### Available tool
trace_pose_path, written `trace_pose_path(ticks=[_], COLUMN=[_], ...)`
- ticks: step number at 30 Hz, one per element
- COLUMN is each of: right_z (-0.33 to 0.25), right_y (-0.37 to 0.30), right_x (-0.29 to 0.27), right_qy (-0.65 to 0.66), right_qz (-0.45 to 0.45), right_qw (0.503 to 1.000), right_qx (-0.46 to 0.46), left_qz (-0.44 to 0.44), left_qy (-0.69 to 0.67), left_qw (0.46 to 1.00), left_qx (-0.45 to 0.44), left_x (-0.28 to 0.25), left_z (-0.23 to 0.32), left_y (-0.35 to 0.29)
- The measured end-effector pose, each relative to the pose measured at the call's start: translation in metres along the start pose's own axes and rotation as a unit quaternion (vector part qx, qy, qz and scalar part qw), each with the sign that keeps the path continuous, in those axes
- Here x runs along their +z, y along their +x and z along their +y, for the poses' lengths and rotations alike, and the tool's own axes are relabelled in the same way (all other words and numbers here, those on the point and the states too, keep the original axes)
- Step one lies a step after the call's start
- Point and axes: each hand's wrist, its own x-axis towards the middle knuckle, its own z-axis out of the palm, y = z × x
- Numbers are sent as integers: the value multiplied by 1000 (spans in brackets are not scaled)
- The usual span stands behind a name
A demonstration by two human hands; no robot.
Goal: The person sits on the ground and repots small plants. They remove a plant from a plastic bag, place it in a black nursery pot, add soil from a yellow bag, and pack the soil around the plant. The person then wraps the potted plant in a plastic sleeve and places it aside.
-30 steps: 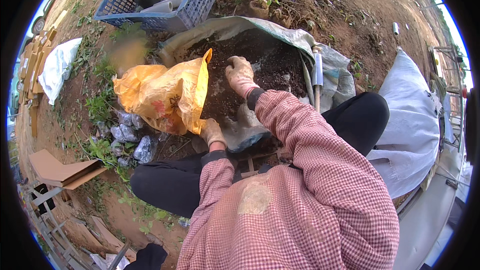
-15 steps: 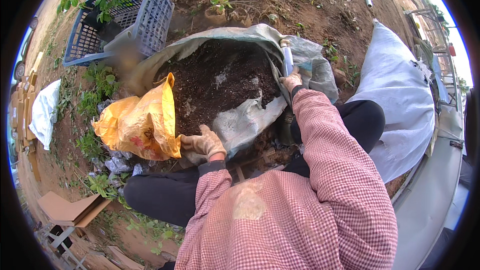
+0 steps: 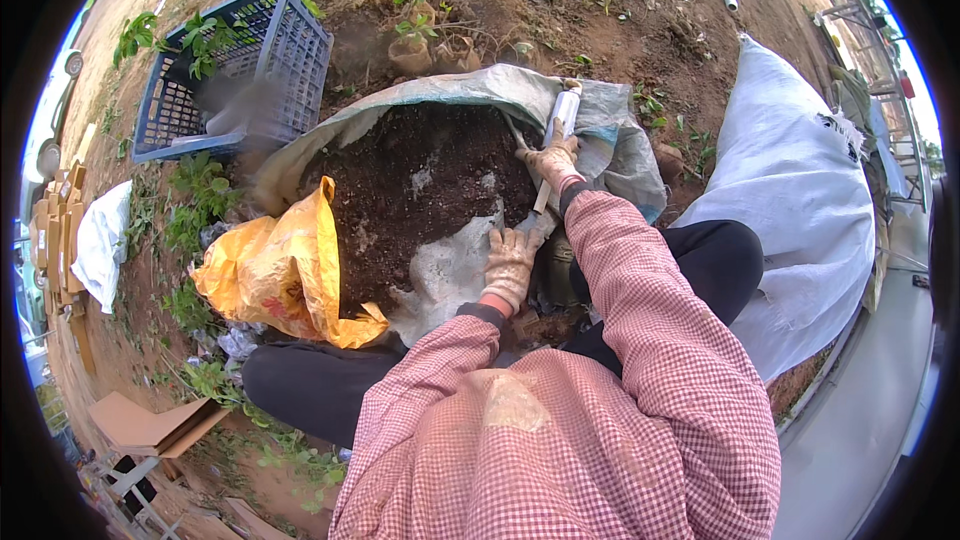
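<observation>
A pale sack [image 3: 430,92] lies spread open in front of me, with dark soil [image 3: 440,155] inside it. My right hand [image 3: 556,160], in a dirty glove, is wrapped round a white pipe [image 3: 566,112] at the sack's right side. The pipe slants toward me, its lower part partly hidden by that hand. Near its lower end, my gloved left hand [image 3: 510,265] rests on the near flap of the sack, fingers extended and slightly apart. A crumpled orange-yellow bag [image 3: 275,265] sits on the soil's left edge, touched by neither hand.
A blue plastic crate [image 3: 300,45] stands at the far left, with a leafy plant by it. Several small potted seedlings [image 3: 410,52] are beyond the sack. A large full white sack [image 3: 785,200] leans at my right. Cardboard [image 3: 150,425] and a white bag [image 3: 102,245] lie at left.
My left hand has left the orange-yellow bag and moved right to the sack's near flap. My right hand has shifted slightly left along the white pipe, which now tilts more.
</observation>
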Motion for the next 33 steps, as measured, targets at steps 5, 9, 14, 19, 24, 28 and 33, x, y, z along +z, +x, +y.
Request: trace_pose_path(ticks=[5,9,14,19,24,28,33], right_z=[-11,-12,-40,-95,-145,-158,-141], right_y=[10,26,10,-62,-122,-127,-105], right_x=[5,-22,-83,-134,-178,-191,-196], right_qy=[-31,35,53,145,258,117,176], right_qz=[39,15,83,83,14,149,69], right_qw=[999,999,973,938,876,874,900], right_qx=[1,-8,-209,-304,-407,-447,-393], left_qz=[42,94,209,217,171,281,340], left_qy=[-91,-269,-536,-687,-814,-726,-730], left_qw=[995,951,798,672,520,620,582], left_qx=[-13,-115,-176,-171,-195,-102,-113], left_x=[-1,-22,-35,-50,-76,-96,-104], left_z=[-7,-11,-19,-20,-25,-27,-36], left_y=[-1,-7,-17,-33,-43,-39,-34])
